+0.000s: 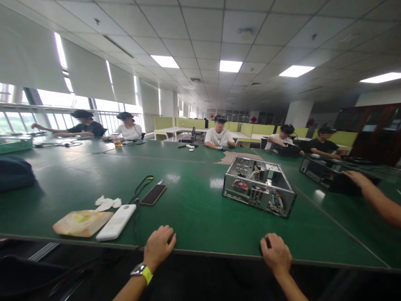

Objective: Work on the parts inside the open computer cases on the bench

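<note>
Green tabletop (194,217) is bearing left hand (159,246) and right hand (276,253), both resting loosely curled, released; computer case (255,193) is sitting beyond!

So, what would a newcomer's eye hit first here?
The open computer case, beyond the right hand on the green table, its innards exposed. Then the bright yellow-green watch strap on the left wrist, behind the left hand at the table's near edge.
</note>
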`<state>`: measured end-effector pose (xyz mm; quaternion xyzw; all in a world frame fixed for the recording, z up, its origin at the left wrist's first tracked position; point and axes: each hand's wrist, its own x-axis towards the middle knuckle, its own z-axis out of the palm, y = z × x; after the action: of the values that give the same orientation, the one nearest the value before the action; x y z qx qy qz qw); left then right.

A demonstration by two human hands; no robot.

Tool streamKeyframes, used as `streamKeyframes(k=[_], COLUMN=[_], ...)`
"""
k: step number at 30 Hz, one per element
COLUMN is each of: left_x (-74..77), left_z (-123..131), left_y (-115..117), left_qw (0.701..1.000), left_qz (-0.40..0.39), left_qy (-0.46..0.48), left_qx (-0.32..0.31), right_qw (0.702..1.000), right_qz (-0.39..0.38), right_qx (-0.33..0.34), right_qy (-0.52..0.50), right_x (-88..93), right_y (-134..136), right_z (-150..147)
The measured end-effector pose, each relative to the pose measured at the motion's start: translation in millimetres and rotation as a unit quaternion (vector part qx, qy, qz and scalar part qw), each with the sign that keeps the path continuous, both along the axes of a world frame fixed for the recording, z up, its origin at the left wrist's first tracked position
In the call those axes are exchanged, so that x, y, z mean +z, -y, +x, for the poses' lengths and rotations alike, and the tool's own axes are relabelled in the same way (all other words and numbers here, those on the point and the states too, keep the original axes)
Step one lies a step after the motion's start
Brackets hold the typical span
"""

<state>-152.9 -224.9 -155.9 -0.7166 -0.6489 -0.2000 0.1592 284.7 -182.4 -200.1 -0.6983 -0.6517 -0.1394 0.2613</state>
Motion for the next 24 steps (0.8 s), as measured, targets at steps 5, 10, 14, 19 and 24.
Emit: streamKeyframes(k=[5, 10, 14, 19, 24], left_x=[4.2, 2.5, 4.1, 21.9, 10.0], left_z=[5, -2, 2, 81, 174], left_y=[0, -3, -6, -15, -26], left_qw=[1.0, 0.999, 0.995, 0.988, 0.981], left_qz=[0.011, 0.009, 0.022, 0.028, -0.019], left_qy=[0.022, 0.049, 0.096, 0.131, 0.149], left_qx=[0.006, 0.001, 0.0, -0.072, -0.124], right_qw=[0.999, 0.999, 1.0, 1.0, 1.0], right_qz=[0.051, 0.03, 0.008, -0.023, -0.009], right_qx=[0.015, 0.022, 0.012, -0.004, 0.017], right_qy=[-0.001, 0.001, 0.0, 0.006, -0.001], right_x=[-3.8, -8.9, -6.6, 1.1, -7.6], right_y=[-5, -9, -10, -11, -11], right_z=[3, 7, 5, 3, 7])
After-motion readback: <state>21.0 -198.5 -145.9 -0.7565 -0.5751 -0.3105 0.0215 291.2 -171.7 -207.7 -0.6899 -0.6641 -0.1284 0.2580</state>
